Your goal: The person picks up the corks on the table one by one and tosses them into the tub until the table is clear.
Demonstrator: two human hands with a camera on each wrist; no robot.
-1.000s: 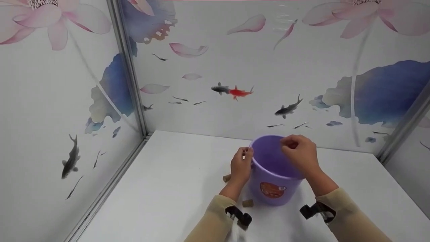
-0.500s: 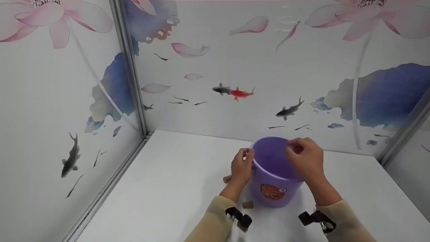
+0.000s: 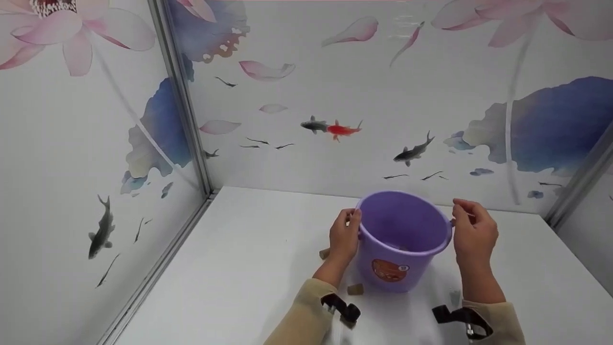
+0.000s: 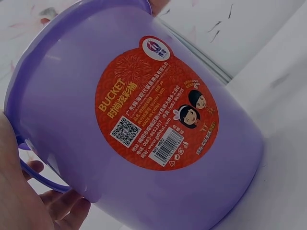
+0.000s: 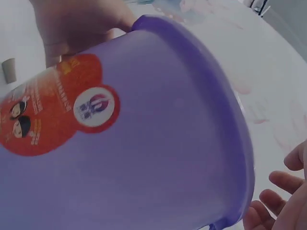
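Observation:
A purple plastic bucket [image 3: 373,251] with a red sticker [image 4: 158,110] stands upright on the white table, its mouth facing up. My left hand [image 3: 344,238] grips its left side, thumb at the rim and fingers curled by the bucket handle [image 4: 45,181]. To the right of the bucket, my right hand [image 3: 476,237] is held close beside the rim. Its fingers [image 5: 286,182] are loosely bent and spread, with nothing between them. Something small and brownish [image 3: 402,248] shows low inside the bucket, mostly hidden by the front rim.
One small brown cork-like piece [image 3: 355,289] lies in front of the bucket, another [image 3: 324,253] behind my left wrist. A third [image 3: 348,322] is partly hidden under the left wrist camera. Printed white panels [image 3: 287,163] enclose the table [image 3: 239,268] at the back and sides.
My right hand has moved from over the bucket's mouth out to the right, beside its rim. The left hand keeps its hold on the bucket's left side.

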